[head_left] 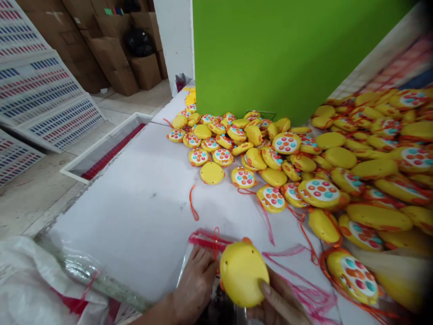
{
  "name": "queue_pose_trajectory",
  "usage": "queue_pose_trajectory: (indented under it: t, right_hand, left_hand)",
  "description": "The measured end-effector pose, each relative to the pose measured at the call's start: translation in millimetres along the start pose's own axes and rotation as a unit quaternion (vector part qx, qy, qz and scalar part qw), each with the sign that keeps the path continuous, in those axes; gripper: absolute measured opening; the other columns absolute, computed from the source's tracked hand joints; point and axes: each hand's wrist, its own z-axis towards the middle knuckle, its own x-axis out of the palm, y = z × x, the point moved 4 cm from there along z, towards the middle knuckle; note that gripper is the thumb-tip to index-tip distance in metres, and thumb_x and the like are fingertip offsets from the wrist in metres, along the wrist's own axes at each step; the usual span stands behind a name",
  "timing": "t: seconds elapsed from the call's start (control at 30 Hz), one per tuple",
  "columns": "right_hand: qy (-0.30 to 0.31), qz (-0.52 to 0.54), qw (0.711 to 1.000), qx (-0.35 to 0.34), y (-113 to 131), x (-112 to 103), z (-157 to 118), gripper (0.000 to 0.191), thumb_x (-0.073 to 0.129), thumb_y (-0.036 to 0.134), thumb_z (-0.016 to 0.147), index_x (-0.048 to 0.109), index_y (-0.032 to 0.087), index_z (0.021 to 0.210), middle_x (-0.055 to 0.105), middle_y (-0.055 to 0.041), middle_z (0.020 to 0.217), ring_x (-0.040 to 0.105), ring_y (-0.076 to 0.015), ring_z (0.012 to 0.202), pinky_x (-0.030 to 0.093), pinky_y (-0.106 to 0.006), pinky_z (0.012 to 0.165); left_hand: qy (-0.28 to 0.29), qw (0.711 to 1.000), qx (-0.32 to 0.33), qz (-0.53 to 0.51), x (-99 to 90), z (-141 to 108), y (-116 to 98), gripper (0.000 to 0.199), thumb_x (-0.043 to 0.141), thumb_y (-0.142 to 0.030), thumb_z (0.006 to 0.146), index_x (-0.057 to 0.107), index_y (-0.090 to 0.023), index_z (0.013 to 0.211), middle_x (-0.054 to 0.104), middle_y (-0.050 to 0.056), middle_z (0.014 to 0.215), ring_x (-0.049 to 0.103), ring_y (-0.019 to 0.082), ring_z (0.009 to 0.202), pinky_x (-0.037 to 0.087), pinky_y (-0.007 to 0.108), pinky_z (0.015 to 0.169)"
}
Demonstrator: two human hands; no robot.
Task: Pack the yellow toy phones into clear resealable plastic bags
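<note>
At the bottom centre my right hand (pixel 282 302) holds a round yellow toy (pixel 241 273), its plain back up and the thumb on its face. Just to the left my left hand (pixel 196 282) has its fingers bent down at the pink-edged opening of a clear plastic bag (pixel 184 262). An orange cord loop (pixel 215 237) stands up beside its fingertips. What those fingers grip is hidden. A large pile of similar yellow toys (pixel 320 192), some showing white faces with coloured dots, spreads over the white table (pixel 135 194).
A green panel (pixel 270 54) rises behind the pile. Pink plastic ribbon (pixel 304 289) lies right of my hands. White plastic sacking (pixel 20 275) is at the lower left. White crates (pixel 40 90) and cardboard boxes (pixel 111 63) stand on the floor beyond the table.
</note>
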Motion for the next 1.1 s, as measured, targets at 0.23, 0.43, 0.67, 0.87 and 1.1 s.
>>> queue_pose_trajectory:
  t: [0.23, 0.43, 0.67, 0.87, 1.1]
  right_hand:
    - [-0.074, -0.383, 0.888, -0.242, 9.5, 13.3, 14.2, 0.05, 0.055, 0.036, 0.081, 0.044, 0.023, 0.128, 0.058, -0.0103, 0.12, 0.064, -0.0222, 0.089, 0.054, -0.034, 0.079]
    - [-0.049, -0.503, 0.795, -0.335, 2.4, 9.7, 10.6, 0.049, 0.051, 0.027, 0.083, 0.043, 0.027, 0.131, 0.064, -0.0064, 0.113, 0.065, -0.0251, 0.093, 0.055, -0.036, 0.078]
    - [-0.063, -0.523, 0.771, -0.358, -0.2, 0.8, 3.6, 0.049, 0.05, 0.026, 0.084, 0.042, 0.028, 0.132, 0.058, -0.0042, 0.123, 0.058, -0.0242, 0.107, 0.052, -0.037, 0.087]
    - [0.002, -0.599, 0.723, -0.346, 15.4, 17.6, 6.4, 0.044, 0.039, 0.018, 0.088, 0.042, 0.027, 0.131, 0.064, -0.0041, 0.114, 0.066, -0.0192, 0.091, 0.055, -0.027, 0.072]
    - [0.058, -0.734, 0.578, -0.351, 16.0, 39.3, 16.0, 0.02, 0.049, 0.019, 0.083, 0.06, 0.022, 0.066, 0.062, -0.0009, 0.061, 0.06, -0.0164, 0.05, 0.045, -0.025, 0.044]
  left_hand:
    - [0.012, 0.995, 0.062, 0.075, 1.0, -12.2, -10.3, 0.029, 0.028, -0.014, 0.092, 0.057, -0.013, 0.086, 0.062, 0.008, 0.079, 0.053, 0.021, 0.081, 0.042, 0.043, 0.085]
    - [-0.018, 0.998, 0.051, 0.027, -30.2, -11.6, -12.8, 0.019, 0.038, -0.012, 0.09, 0.057, -0.016, 0.088, 0.063, 0.002, 0.074, 0.054, 0.017, 0.077, 0.04, 0.034, 0.086]
    - [-0.016, 0.944, -0.293, -0.155, -56.4, -7.3, 30.1, 0.016, 0.045, -0.029, 0.087, 0.058, -0.02, 0.087, 0.064, 0.0, 0.078, 0.059, 0.015, 0.072, 0.043, 0.022, 0.061]
    - [0.046, 0.919, -0.316, -0.232, -30.2, 4.9, 25.7, 0.026, 0.039, -0.029, 0.086, 0.05, -0.017, 0.066, 0.052, -0.002, 0.059, 0.046, 0.012, 0.055, 0.033, 0.021, 0.052]
    - [0.047, 0.898, -0.321, -0.298, -28.7, 2.2, 23.4, 0.023, 0.041, -0.028, 0.085, 0.049, -0.017, 0.066, 0.06, 0.0, 0.064, 0.054, 0.013, 0.061, 0.037, 0.022, 0.056]
